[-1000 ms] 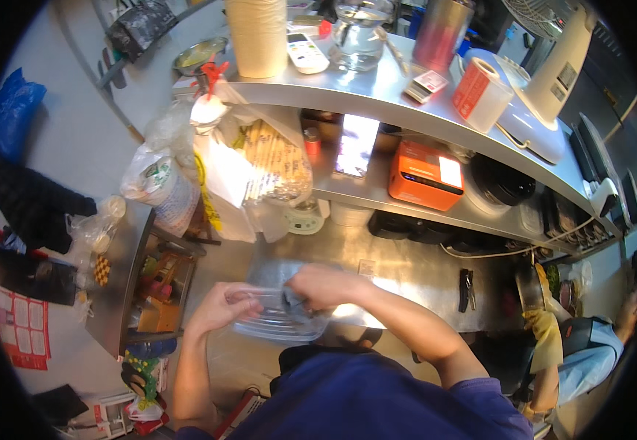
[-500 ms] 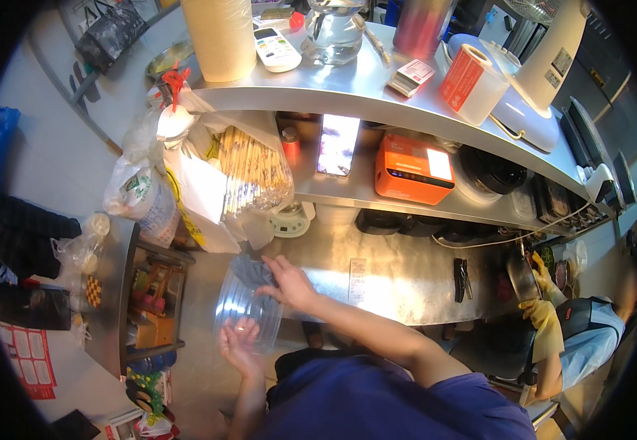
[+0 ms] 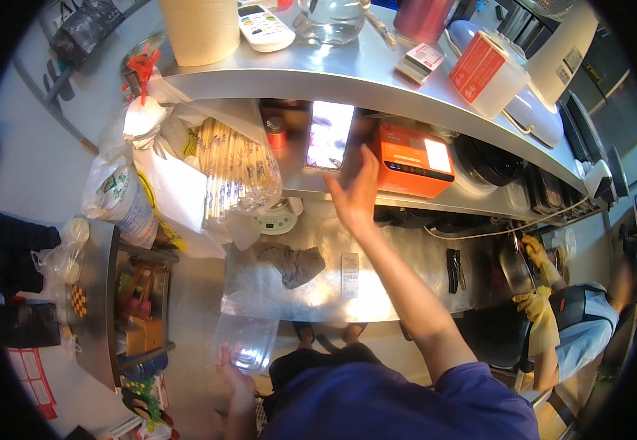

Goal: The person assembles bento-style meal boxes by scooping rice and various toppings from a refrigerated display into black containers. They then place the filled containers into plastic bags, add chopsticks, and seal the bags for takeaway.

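Observation:
My left hand (image 3: pixel 234 372) grips the lower end of a clear plastic container (image 3: pixel 254 339), which is tilted at the counter's near left edge. The container is see-through and partly blurred, so its exact shape is hard to read. Fingers apart and holding nothing, my right hand (image 3: pixel 359 192) reaches up to the shelf, just below and right of a lit phone (image 3: pixel 330 133) that leans upright there. A crumpled grey cloth (image 3: pixel 298 266) lies on the metal counter (image 3: pixel 406 290), left of a paper slip (image 3: pixel 349 276).
An orange box (image 3: pixel 412 165) sits on the shelf beside my right hand. Bagged chopsticks (image 3: pixel 229 165) stand left, near a small scale (image 3: pixel 279 218). A black-handled tool (image 3: pixel 455 270) lies on the counter. At right, a person in yellow gloves (image 3: pixel 540 312) handles a metal pan (image 3: pixel 516 268).
My right hand has let go of the grey cloth, now on the counter, and moved up and right toward the phone. My left hand has lowered slightly with the container.

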Demonstrator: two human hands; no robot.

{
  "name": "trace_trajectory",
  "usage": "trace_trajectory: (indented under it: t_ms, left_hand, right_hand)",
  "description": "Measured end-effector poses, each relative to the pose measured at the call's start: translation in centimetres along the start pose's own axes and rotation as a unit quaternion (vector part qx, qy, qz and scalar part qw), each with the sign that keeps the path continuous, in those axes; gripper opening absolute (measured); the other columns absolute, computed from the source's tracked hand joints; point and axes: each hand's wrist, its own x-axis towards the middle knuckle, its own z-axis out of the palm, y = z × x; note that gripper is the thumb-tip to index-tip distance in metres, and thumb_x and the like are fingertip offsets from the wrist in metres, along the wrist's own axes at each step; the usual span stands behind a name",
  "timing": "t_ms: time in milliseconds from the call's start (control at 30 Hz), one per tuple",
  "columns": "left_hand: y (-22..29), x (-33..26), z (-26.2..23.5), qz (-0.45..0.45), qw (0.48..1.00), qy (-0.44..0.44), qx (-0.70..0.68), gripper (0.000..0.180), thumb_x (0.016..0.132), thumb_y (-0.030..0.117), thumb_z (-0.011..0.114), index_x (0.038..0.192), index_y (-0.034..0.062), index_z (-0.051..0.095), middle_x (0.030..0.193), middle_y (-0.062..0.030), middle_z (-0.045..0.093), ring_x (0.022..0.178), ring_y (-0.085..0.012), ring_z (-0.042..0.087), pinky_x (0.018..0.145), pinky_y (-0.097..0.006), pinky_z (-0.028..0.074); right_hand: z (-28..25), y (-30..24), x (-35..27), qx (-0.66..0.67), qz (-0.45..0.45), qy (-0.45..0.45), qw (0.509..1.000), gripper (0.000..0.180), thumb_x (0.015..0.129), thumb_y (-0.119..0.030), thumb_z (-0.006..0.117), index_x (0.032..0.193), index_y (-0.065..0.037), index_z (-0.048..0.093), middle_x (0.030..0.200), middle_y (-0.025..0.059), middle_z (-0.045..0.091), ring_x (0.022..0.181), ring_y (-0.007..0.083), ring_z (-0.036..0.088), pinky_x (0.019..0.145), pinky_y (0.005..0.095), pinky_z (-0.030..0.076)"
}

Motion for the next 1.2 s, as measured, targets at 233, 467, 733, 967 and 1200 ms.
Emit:
trace_trajectory:
  t_ms: [233, 467, 733, 967, 1200]
  left_hand:
    - [0.2, -2.0, 5.4, -0.013, 0.983, -0.172, 0.066, 0.04, 0.101, 0.033, 0.062, 0.128, 0.0039, 0.056, 0.108, -0.0187, 0.07, 0.096, -0.0295, 0.071, 0.074, -0.045, 0.06]
    - [1.0, -0.7, 4.2, -0.019, 0.991, -0.131, 0.022, 0.031, 0.104, 0.023, 0.057, 0.126, 0.0008, 0.058, 0.112, -0.0194, 0.07, 0.096, -0.0292, 0.072, 0.078, -0.042, 0.061]
    - [-1.1, 3.1, 3.0, 0.017, 0.993, -0.111, 0.022, 0.029, 0.105, 0.022, 0.055, 0.126, 0.0037, 0.059, 0.107, -0.0137, 0.07, 0.093, -0.0274, 0.071, 0.076, -0.045, 0.059]
    - [-0.2, 1.7, 4.7, -0.006, 0.991, -0.131, 0.035, 0.03, 0.105, 0.018, 0.054, 0.129, 0.0008, 0.057, 0.115, -0.013, 0.068, 0.1, -0.026, 0.069, 0.082, -0.042, 0.058]
    - [0.2, 1.4, 5.0, 0.003, 0.991, -0.137, 0.005, 0.032, 0.104, 0.015, 0.056, 0.132, -0.0005, 0.057, 0.124, -0.0136, 0.065, 0.11, -0.0255, 0.065, 0.094, -0.039, 0.053]
  right_hand:
    - [2.6, 4.1, 3.8, 0.071, 0.111, -0.208, 0.969, 0.086, 0.08, -0.02, 0.082, 0.147, 0.009, 0.037, 0.124, 0.0254, 0.065, 0.108, 0.0365, 0.066, 0.097, 0.0396, 0.051]
    - [2.1, 3.6, 4.7, 0.243, 0.271, -0.15, 0.919, 0.063, 0.095, -0.025, 0.069, 0.142, 0.009, 0.045, 0.124, 0.0247, 0.065, 0.115, 0.0298, 0.063, 0.097, 0.0358, 0.047]
    - [4.0, 3.9, 4.1, 0.187, 0.224, -0.071, 0.954, 0.066, 0.091, -0.04, 0.071, 0.131, 0.009, 0.053, 0.095, 0.0202, 0.068, 0.088, 0.0308, 0.067, 0.087, 0.0425, 0.052]
    - [4.2, 1.7, 5.5, 0.182, 0.198, -0.063, 0.961, 0.061, 0.089, -0.041, 0.071, 0.121, 0.009, 0.059, 0.102, 0.0291, 0.071, 0.097, 0.0436, 0.068, 0.089, 0.0463, 0.051]
    - [3.9, 1.6, 5.7, 0.198, 0.229, -0.055, 0.952, 0.051, 0.089, -0.036, 0.071, 0.115, 0.006, 0.062, 0.097, 0.0251, 0.072, 0.09, 0.038, 0.07, 0.084, 0.043, 0.052]
